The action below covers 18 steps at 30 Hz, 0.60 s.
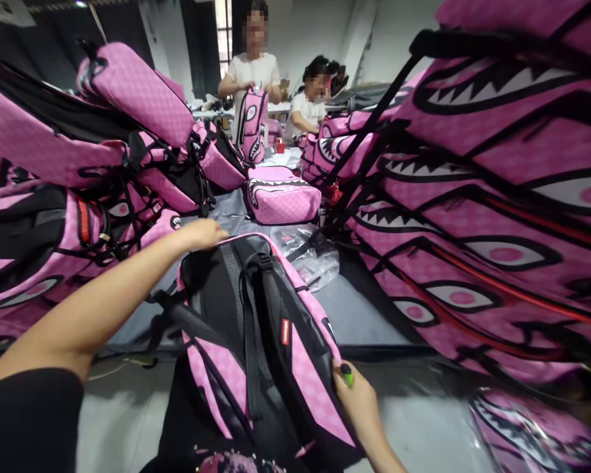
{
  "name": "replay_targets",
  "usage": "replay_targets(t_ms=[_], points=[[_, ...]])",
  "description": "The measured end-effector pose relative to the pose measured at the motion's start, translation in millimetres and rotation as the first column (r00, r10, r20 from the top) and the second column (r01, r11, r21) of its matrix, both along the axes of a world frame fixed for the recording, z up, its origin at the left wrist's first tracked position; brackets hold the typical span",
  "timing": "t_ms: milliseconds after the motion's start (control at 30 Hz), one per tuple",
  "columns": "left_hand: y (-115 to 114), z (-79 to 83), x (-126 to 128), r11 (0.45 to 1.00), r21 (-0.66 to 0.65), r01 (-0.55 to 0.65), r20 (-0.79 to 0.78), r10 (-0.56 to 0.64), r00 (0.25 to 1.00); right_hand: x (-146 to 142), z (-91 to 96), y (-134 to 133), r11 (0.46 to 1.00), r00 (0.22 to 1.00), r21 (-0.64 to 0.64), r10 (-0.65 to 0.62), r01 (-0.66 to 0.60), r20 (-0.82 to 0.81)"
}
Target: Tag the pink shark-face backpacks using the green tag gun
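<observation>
A pink and black backpack (270,328) lies tilted in front of me, its back panel and shoulder straps facing up. A small red label sits on one strap. My left hand (201,234) is closed on the backpack's far top edge, with the fingertips partly hidden. Lower down on the right, my right hand (357,397) grips the bag's side edge. A small green and black object (347,375) shows at that hand; its kind is not clear. Crumpled clear plastic (315,259) lies just beyond the bag.
Stacked pink backpacks (473,197) with shark-mouth prints rise on the right. More bags (138,92) pile up on the left. Another pink bag (285,197) lies on the grey table (369,315). Two people work beyond, one holding a backpack (253,125).
</observation>
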State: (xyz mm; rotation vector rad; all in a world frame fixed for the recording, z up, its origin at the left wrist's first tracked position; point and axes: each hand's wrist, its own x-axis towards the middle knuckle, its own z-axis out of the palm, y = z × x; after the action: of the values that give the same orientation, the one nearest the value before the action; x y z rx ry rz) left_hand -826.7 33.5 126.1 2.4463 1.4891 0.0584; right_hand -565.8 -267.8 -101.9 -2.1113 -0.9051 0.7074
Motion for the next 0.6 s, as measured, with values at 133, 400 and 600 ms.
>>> replay_targets(t_ms=[133,400,600], points=[[-91.3,-91.3,29.5,0.995,0.008,0.104,0.091,-0.105,0.99,-34.6,-11.7,5.1,0.988,0.989,-0.053,0.146,-0.145,0.025],[-172.1,-191.9,91.4,0.924,0.069,0.375,0.287,-0.379,0.88,6.2,63.8,13.8,0.939,0.934,-0.28,0.267,-0.198,0.237],[-181.7,-207.9,94.3,0.882,0.144,0.449,0.157,-0.469,0.869,-8.0,150.2,54.5,0.935,0.96,0.22,0.258,-0.277,0.109]])
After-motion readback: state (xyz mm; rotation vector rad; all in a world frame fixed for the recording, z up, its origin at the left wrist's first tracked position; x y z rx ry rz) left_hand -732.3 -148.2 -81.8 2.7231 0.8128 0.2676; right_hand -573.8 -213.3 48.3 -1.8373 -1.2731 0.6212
